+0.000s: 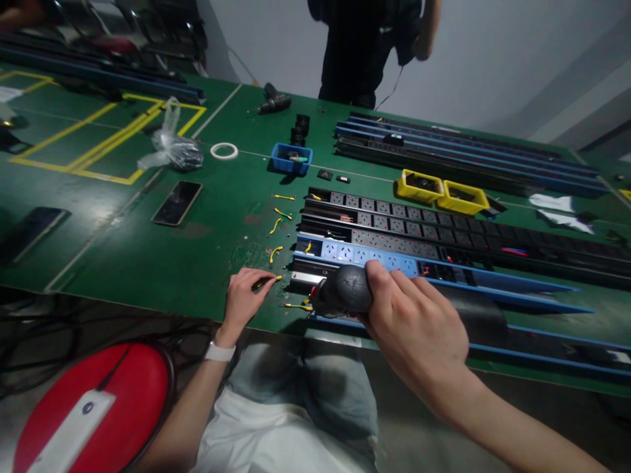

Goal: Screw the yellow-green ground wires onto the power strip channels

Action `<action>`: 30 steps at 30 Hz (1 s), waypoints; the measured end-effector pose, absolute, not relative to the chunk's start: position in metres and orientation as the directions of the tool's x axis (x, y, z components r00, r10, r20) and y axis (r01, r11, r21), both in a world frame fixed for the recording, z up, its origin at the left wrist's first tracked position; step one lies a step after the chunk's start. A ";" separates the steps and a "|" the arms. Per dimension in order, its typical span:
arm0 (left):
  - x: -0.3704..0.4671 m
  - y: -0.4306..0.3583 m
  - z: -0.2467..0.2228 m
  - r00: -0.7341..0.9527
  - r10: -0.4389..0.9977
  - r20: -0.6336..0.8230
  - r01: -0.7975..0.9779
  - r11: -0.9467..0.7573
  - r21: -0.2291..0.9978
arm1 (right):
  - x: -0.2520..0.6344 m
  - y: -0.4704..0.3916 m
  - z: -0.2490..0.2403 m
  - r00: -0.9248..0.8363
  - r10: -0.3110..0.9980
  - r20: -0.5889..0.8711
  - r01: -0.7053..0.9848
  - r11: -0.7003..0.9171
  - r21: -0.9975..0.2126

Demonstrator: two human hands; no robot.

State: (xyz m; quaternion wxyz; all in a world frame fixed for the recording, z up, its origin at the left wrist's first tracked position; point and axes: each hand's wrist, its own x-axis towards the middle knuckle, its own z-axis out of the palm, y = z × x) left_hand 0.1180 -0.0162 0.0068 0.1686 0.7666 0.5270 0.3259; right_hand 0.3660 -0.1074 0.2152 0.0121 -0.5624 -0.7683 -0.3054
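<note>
My left hand (245, 293) pinches a short yellow ground wire (279, 278) just above the green table, near the ends of the power strips. My right hand (419, 322) is wrapped round a black cordless drill (348, 289), held over the nearest strips; its tip is hidden. Below the drill, another yellow-green wire (296, 306) touches the end of a strip. Just beyond the drill runs a blue power strip (362, 252) with a row of sockets. Several black power strips (394, 209) lie parallel behind it. More short yellow wires (276, 255) lie left of the strip ends.
A blue bin (292, 168) and two yellow bins (419, 196) stand behind the strips. A phone (177, 203), a tape roll (224, 152), a plastic bag (180, 154) and another drill (273, 100) lie on the table (211, 263). Across it stands a person (365, 46). A red stool (133, 387) is at lower left.
</note>
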 end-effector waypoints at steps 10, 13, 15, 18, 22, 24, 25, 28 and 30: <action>0.120 -0.012 0.005 0.293 0.902 0.316 0.585 -0.431 0.688 | 0.366 -0.110 0.214 -0.368 0.844 0.390 0.875 0.173 0.451; 0.125 -0.008 0.006 0.324 0.900 0.292 0.588 -0.433 0.683 | 0.369 -0.110 0.214 -0.366 0.848 0.383 0.877 0.176 0.447; 0.128 -0.007 0.005 0.334 0.899 0.281 0.602 -0.434 0.670 | 0.370 -0.109 0.214 -0.368 0.850 0.377 0.879 0.186 0.440; 0.128 -0.006 0.003 0.342 0.897 0.281 0.616 -0.440 0.653 | 0.372 -0.107 0.214 -0.371 0.849 0.376 0.880 0.192 0.435; 0.127 -0.007 0.002 0.346 0.893 0.287 0.624 -0.447 0.641 | 0.373 -0.107 0.213 -0.371 0.853 0.366 0.879 0.195 0.435; 0.127 -0.007 0.003 0.338 0.896 0.287 0.622 -0.442 0.646 | 0.372 -0.107 0.213 -0.373 0.854 0.362 0.878 0.198 0.436; 0.128 -0.007 0.003 0.332 0.898 0.287 0.619 -0.437 0.653 | 0.372 -0.107 0.214 -0.375 0.853 0.364 0.877 0.199 0.437; 0.128 -0.007 0.004 0.308 0.902 0.302 0.593 -0.430 0.680 | 0.372 -0.106 0.215 -0.376 0.851 0.367 0.878 0.201 0.434; 0.129 -0.007 0.004 0.290 0.902 0.319 0.573 -0.431 0.697 | 0.373 -0.106 0.214 -0.377 0.849 0.370 0.878 0.201 0.434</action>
